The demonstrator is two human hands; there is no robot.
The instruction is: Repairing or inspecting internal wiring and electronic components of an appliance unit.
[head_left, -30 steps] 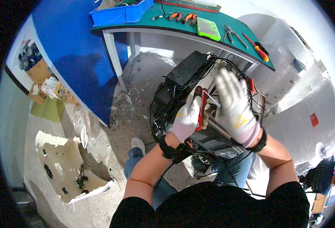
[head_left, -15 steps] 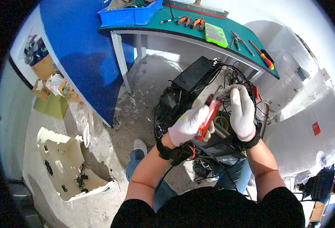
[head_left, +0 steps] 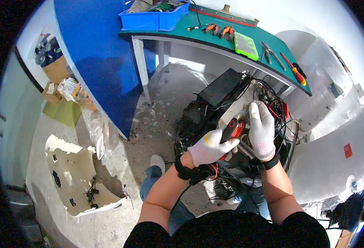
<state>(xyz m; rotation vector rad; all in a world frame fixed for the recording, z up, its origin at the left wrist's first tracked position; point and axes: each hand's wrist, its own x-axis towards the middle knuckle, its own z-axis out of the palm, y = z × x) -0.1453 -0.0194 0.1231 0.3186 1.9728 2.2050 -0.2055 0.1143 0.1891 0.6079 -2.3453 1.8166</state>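
Observation:
My left hand [head_left: 210,147], in a white glove, is closed round a red-and-black handled tool [head_left: 233,129] whose exact kind I cannot make out. My right hand [head_left: 261,131], gloved too, is raised close beside the tool with its fingers pinched together. Whatever its fingertips hold is too small to name. Below both hands lies a heap of black cables [head_left: 268,91] and dark equipment parts. A flat black box [head_left: 222,87] rests at the heap's far side, and thin red wires [head_left: 214,170] show near my left wrist.
Ahead stands a green-topped workbench [head_left: 264,35] with a blue bin [head_left: 151,20], orange-handled pliers [head_left: 227,32], a green-edged case [head_left: 245,46], grey pliers [head_left: 274,57] and a red-yellow screwdriver [head_left: 298,75]. A cream casing [head_left: 72,165] lies left; plastic-wrapped goods [head_left: 328,157] stand right.
The tool in my left hand has turned, so its black-and-red end now points up and away. My right hand stays pinched close by. The whole view has shifted slightly.

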